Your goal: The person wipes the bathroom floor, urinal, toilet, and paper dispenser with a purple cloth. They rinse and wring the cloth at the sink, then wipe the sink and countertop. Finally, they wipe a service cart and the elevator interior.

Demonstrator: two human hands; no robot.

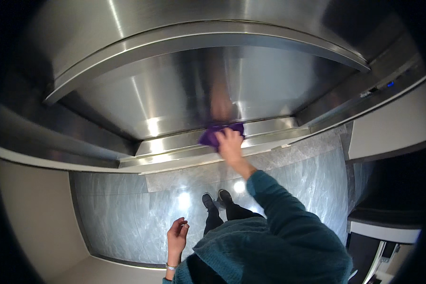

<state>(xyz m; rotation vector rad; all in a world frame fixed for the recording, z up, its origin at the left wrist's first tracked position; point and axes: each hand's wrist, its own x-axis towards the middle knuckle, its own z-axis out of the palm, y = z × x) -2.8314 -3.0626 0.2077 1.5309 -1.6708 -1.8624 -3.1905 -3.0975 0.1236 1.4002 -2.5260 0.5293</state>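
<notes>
My right hand presses a crumpled purple cloth against a narrow metal ledge along the foot of a large stainless-steel panel. The fingers are spread over the cloth and partly cover it. A blurred reflection of the arm shows in the panel above it. Low at my side, my left hand hangs over the floor with its fingers loosely bent and nothing in it. A metal-banded watch is on that wrist.
Steel sides and a raised metal bar frame the panel. On the right side glows a small blue light. My shoes stand on grey marbled floor tiles. Pale walls and a dark opening flank the floor.
</notes>
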